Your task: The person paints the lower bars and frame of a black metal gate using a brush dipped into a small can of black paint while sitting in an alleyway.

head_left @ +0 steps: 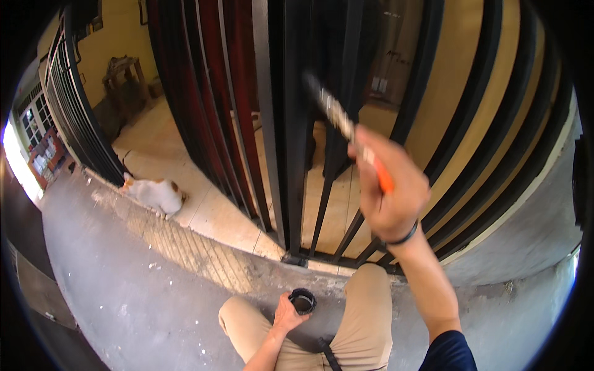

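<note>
My right hand [396, 185] is closed round the orange handle of a paintbrush [337, 114], raised in front of me. The brush's dark tip, blurred, is at a black upright of the metal gate [288, 154]; I cannot tell if it touches. Low between my knees, my left hand [289, 316] is wrapped round a small black cup [303, 301]. Something dark fills the cup's bottom part. A dark band circles my right wrist.
Black bars [476, 123] curve away on the right. A white and orange cat [154, 195] lies on the tiled floor [207, 207] at left, near the sill. Behind it stands a wooden stand [127, 86]. Grey concrete ground [142, 297] spreads around my legs.
</note>
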